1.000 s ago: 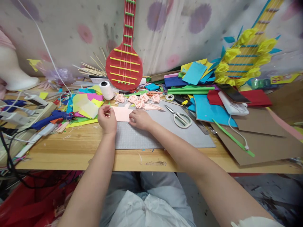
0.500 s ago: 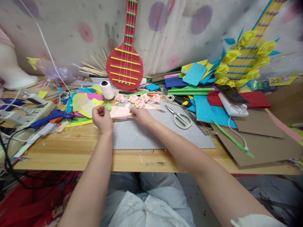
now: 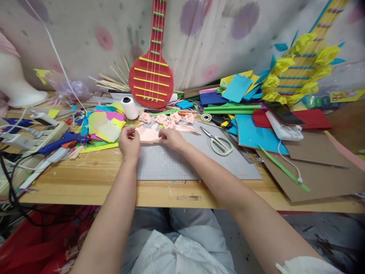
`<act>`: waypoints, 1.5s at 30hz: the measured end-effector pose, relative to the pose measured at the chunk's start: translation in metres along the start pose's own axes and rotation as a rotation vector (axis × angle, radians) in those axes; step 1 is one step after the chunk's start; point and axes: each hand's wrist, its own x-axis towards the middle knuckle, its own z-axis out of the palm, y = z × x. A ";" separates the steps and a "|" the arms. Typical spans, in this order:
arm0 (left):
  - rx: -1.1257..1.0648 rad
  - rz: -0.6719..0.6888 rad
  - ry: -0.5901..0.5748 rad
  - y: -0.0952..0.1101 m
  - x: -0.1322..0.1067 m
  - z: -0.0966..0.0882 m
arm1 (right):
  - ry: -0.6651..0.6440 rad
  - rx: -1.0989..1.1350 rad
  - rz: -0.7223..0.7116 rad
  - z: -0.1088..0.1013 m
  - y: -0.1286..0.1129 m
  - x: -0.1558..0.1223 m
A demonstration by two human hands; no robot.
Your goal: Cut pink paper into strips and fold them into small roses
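Note:
A strip of pale pink paper (image 3: 148, 135) stretches between my two hands above the grey cutting mat (image 3: 165, 165). My left hand (image 3: 129, 144) pinches its left end with curled fingers. At the other end, my right hand (image 3: 172, 139) grips the strip between thumb and fingers. Just behind the paper lie several pink paper flowers (image 3: 169, 124). A spool of white thread (image 3: 129, 109) stands upright behind my left hand. To the right, scissors (image 3: 219, 144) rest on the mat with their blades pointing away to the left.
A red paper lute (image 3: 151, 80) leans on the curtain, and a yellow one with flowers (image 3: 299, 72) stands at right. Blue glue gun (image 3: 61, 141) and power strip (image 3: 54, 137) are at left. Brown cardboard (image 3: 310, 171) and blue sheets (image 3: 256, 133) cover the right side.
My left hand has shifted slightly right, towards my right hand, and its fingers have closed on the paper's end. The right hand still grips the strip.

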 end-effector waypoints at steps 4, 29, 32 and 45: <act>0.209 0.174 -0.311 0.005 -0.006 0.001 | -0.004 -0.053 -0.047 0.003 0.003 0.002; 0.235 0.128 -0.455 0.010 -0.007 -0.002 | -0.028 0.282 0.150 -0.002 0.006 -0.007; 0.062 0.009 -0.275 0.006 -0.004 -0.001 | -0.046 0.280 0.141 -0.002 0.006 -0.007; -0.253 -0.169 0.016 -0.014 0.007 0.003 | -0.038 0.350 0.160 0.005 0.012 -0.001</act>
